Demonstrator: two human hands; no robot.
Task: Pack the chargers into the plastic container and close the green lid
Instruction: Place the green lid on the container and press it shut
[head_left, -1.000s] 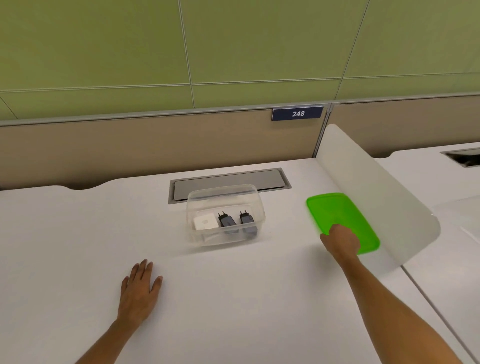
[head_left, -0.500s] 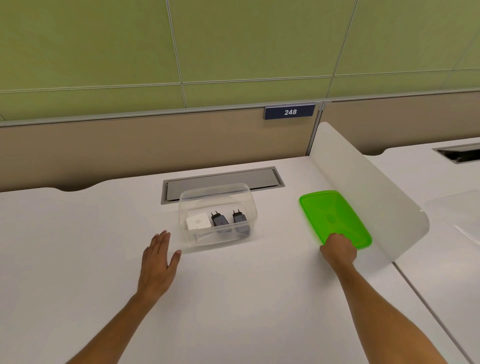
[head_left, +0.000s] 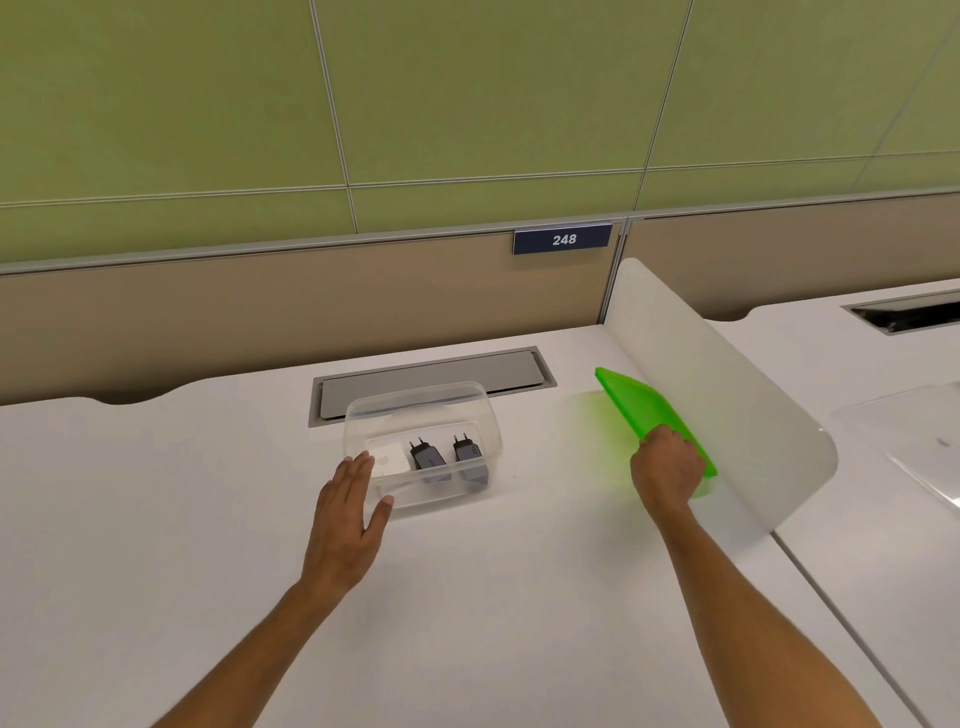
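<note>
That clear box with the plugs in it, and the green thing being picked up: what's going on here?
A person is packing chargers away at a white desk. Three chargers, one white and two dark, lie in the open plastic container. The left hand is open at the container's near left corner, seemingly to steady it. The right hand grips the green lid and has it tilted up off the desk, beside the white divider. The lid is not on yet.

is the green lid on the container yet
No, the green lid is tilted up off the desk in the right hand, well to the right of the open plastic container.
</note>
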